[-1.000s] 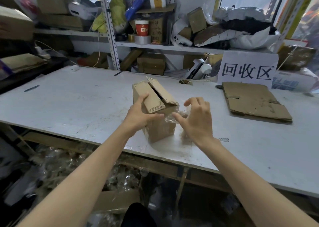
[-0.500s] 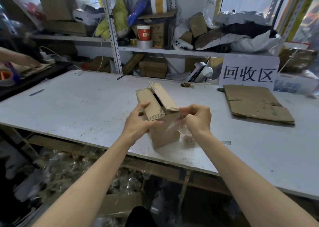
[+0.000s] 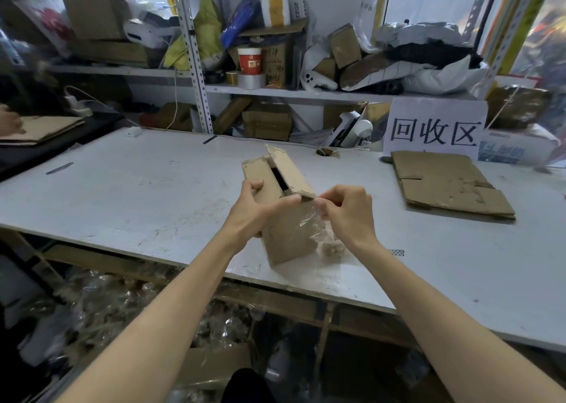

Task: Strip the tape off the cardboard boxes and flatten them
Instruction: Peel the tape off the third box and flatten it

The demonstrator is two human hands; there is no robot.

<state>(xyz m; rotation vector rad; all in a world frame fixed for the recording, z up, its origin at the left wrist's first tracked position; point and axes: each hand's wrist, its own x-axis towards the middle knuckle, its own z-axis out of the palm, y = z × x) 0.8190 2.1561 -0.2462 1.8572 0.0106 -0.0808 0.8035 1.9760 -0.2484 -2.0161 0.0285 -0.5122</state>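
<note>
Progress: partial. One flattened box [image 3: 444, 182] lies on the table [image 3: 137, 194] directly in front of the sign [image 3: 435, 131]. The cardboard box [image 3: 288, 240] in work stands upright, nearer the person and left of the sign, with its top flaps open; it is not yet flattened. The left hand [image 3: 260, 209] grips the box's upper edge. The right hand [image 3: 349, 216] pinches a strip of clear tape [image 3: 306, 222] at the top corner. The strip appears partly peeled, though glare obscures its extent. Remaining: finish stripping the tape, then collapse the box.

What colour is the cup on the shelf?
The cup is red with a white rim and a small white label; the head view shows it.
</note>
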